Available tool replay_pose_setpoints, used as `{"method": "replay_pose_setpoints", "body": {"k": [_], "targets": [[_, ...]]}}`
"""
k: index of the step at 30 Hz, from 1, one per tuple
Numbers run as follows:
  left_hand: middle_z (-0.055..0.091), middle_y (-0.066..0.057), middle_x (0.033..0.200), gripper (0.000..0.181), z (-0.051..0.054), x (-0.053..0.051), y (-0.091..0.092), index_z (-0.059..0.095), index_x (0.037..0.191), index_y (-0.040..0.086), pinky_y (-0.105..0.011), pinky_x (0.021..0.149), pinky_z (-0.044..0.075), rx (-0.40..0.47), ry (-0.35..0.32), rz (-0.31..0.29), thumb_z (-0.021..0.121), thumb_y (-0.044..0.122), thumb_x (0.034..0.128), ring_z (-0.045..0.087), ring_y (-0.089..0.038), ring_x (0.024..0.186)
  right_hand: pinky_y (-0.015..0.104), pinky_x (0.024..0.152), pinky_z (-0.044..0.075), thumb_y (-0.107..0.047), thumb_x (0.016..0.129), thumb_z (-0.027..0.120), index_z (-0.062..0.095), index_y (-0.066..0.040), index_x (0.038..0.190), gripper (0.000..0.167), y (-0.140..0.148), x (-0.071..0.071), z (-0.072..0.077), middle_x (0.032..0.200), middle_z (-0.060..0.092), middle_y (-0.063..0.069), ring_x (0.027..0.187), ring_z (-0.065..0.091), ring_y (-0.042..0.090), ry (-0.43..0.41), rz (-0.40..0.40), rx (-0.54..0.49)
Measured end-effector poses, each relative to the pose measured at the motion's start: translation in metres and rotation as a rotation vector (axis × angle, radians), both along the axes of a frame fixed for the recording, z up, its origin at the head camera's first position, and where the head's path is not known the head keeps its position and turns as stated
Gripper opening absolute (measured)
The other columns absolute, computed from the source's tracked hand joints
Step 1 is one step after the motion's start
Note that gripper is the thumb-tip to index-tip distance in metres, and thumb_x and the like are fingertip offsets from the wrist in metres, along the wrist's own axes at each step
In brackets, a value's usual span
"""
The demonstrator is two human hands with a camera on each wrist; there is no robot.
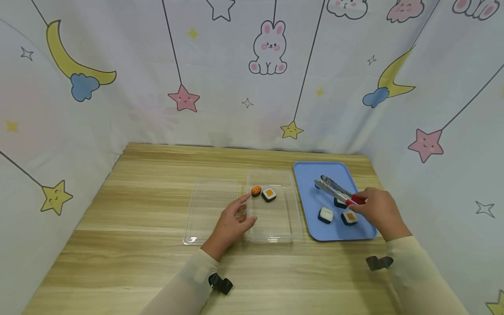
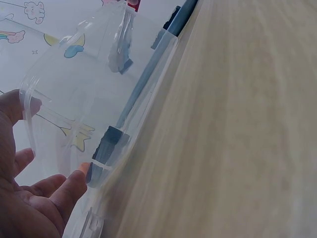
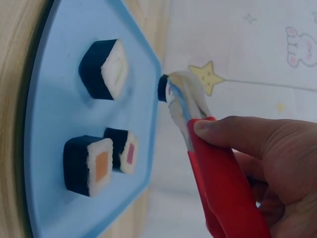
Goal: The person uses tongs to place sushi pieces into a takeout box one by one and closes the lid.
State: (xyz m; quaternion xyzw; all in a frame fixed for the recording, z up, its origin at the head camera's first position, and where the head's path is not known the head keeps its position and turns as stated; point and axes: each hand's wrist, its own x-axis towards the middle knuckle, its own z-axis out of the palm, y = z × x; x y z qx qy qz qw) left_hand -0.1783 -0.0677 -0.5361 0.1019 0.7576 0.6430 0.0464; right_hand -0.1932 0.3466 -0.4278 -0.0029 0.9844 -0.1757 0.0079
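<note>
My right hand (image 1: 376, 210) holds red-handled metal tongs (image 3: 218, 178) over the blue tray (image 1: 311, 232). Their tips reach a dark-wrapped sushi piece (image 3: 163, 88) near the tray's far side; whether they grip it is unclear. Also on the tray are a plain white-topped sushi piece (image 1: 325, 215), an orange-centred one (image 1: 349, 217) and a pink-centred one (image 3: 128, 151). My left hand (image 1: 232, 223), fingers spread and fairly straight, touches the left side of the clear plastic box (image 1: 293, 218). Inside it lie an orange-topped sushi piece (image 1: 256, 191) and a square orange-centred sushi piece (image 1: 269, 194).
A clear lid (image 1: 208, 205) lies flat left of the box, partly behind my left hand. The tray stands close to the box's right side. Wood-grain table (image 1: 138, 227) extends around them, with a patterned curtain (image 1: 236, 122) at the back and sides.
</note>
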Motion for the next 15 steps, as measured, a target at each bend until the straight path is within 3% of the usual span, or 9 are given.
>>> {"method": "replay_pose_setpoints", "body": {"k": [15], "targets": [[0.042, -0.014, 0.158, 0.072, 0.000, 0.000, 0.000, 0.048, 0.156, 0.014, -0.047, 0.106, 0.053, 0.001, 0.007, 0.002, 0.080, 0.015, 0.0921, 0.051, -0.037, 0.139, 0.033, 0.061, 0.052, -0.029, 0.085, 0.087, 0.076, 0.004, 0.118, 0.048, -0.021, 0.004, 0.025, 0.095, 0.071, 0.014, 0.084, 0.063, 0.030, 0.056, 0.061, -0.005]]}}
